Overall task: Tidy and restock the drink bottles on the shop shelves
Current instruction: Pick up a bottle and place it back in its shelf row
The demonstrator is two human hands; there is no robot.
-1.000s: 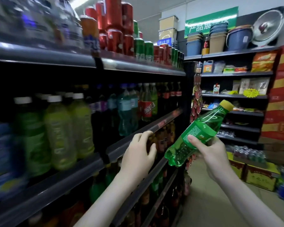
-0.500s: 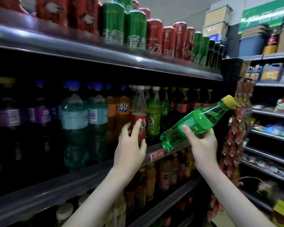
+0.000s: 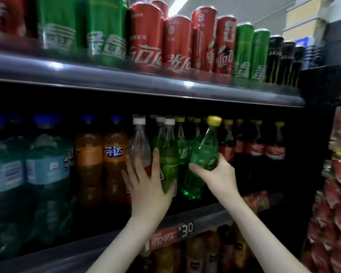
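The right hand [image 3: 217, 176] has its fingers wrapped round the tilted green plastic bottle with a yellow cap [image 3: 204, 152], at the front of the middle shelf [image 3: 205, 215]. The left hand [image 3: 148, 186], fingers spread, presses against the white-capped lime bottle [image 3: 168, 154]. I'd straighten the green bottle before sliding it in.

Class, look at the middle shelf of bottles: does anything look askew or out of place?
One thing: the yellow-capped green bottle leans, cap to the right, gripped by the right hand, while the bottles around it stand upright.

Two hands [image 3: 148, 194], one tilted green bottle [image 3: 204, 152], two orange bottles [image 3: 89, 156], three white-capped bottles [image 3: 139, 140]
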